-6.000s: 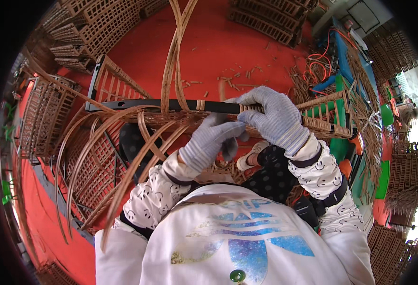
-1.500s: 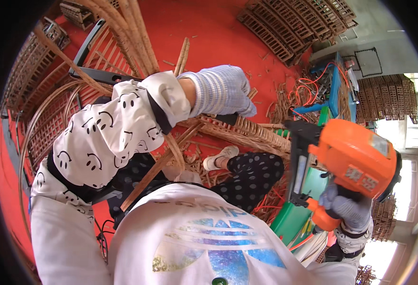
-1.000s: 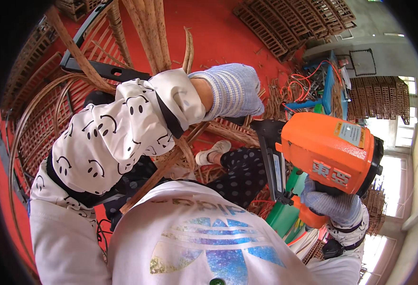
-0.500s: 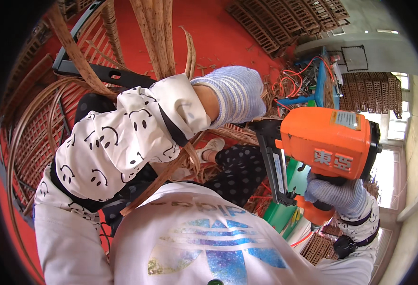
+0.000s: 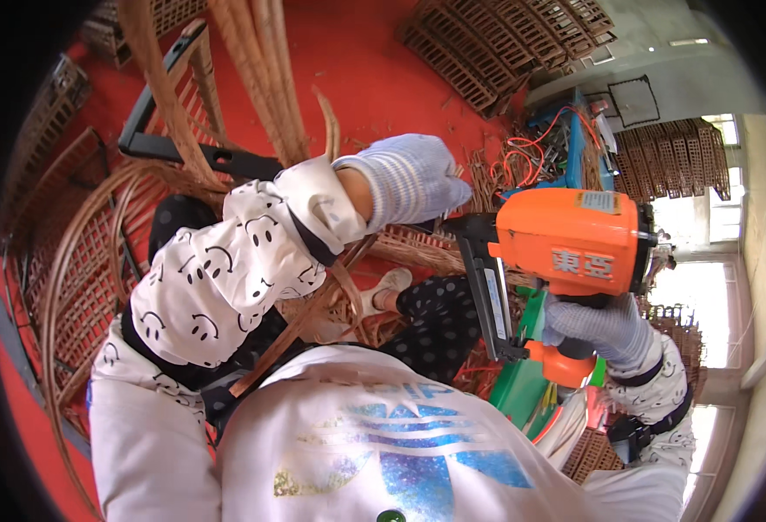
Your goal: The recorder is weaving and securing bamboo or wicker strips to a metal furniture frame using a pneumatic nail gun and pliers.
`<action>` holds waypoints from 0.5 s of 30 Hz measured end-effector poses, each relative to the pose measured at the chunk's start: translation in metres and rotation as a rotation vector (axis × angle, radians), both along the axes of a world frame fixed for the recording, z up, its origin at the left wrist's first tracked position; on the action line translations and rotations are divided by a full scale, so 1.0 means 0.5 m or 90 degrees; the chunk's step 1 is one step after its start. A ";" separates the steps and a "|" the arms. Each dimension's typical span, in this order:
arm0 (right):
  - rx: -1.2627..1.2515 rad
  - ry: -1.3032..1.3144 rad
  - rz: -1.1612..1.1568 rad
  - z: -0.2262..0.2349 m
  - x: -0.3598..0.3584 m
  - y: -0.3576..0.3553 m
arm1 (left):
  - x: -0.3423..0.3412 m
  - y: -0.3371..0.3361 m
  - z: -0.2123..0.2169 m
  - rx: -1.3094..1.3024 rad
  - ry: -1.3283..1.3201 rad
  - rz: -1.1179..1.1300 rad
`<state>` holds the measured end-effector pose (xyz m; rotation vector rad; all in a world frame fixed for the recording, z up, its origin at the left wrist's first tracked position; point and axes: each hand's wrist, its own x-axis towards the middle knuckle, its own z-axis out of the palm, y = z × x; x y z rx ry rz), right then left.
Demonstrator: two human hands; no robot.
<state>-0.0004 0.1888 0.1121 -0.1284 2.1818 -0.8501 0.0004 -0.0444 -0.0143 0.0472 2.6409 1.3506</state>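
Observation:
My right hand (image 5: 598, 329), in a blue-and-white knit glove, is wrapped round the handle of an orange nail gun (image 5: 565, 239). The gun's black nose (image 5: 465, 226) lies close below my left hand (image 5: 413, 178). That hand wears a matching glove, its fingers curled down; what they grip is hidden beneath them. Brown rattan-like strips (image 5: 422, 250) run under the nose and the left hand. Beyond my left forearm, long flat strips (image 5: 265, 78) rise from a woven piece with a black frame (image 5: 161, 148).
Brown slatted panels (image 5: 505, 43) lie stacked on the red floor (image 5: 348, 52). A blue bin (image 5: 587, 143) with orange hose and scraps stands at the right. Below the gun is a green surface (image 5: 518, 391). Curved lattice pieces (image 5: 83, 304) are at the left.
The whole view has shifted slightly. My left hand has moved a little left and nearer to me. The nail gun stays in my right hand, its nose beside the left hand.

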 end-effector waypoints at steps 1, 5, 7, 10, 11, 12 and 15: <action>-0.047 0.110 0.029 -0.016 0.009 0.015 | -0.001 0.000 0.002 0.009 -0.007 0.008; -0.145 0.158 -0.156 -0.022 0.013 0.116 | -0.001 0.001 -0.002 0.044 0.030 -0.016; -0.233 0.234 -0.220 -0.030 0.002 0.186 | -0.001 -0.001 -0.006 0.019 0.065 -0.068; -0.277 0.331 -0.346 -0.048 -0.014 0.314 | 0.013 0.005 -0.012 -0.085 0.171 -0.184; -0.262 0.347 -0.390 -0.056 -0.029 0.360 | 0.016 0.007 -0.012 -0.101 0.150 -0.205; -0.251 0.359 -0.432 -0.067 -0.040 0.407 | 0.023 0.010 -0.013 -0.146 0.201 -0.203; -0.317 0.299 -0.399 -0.137 -0.085 0.545 | 0.044 0.027 -0.012 -0.252 0.326 -0.187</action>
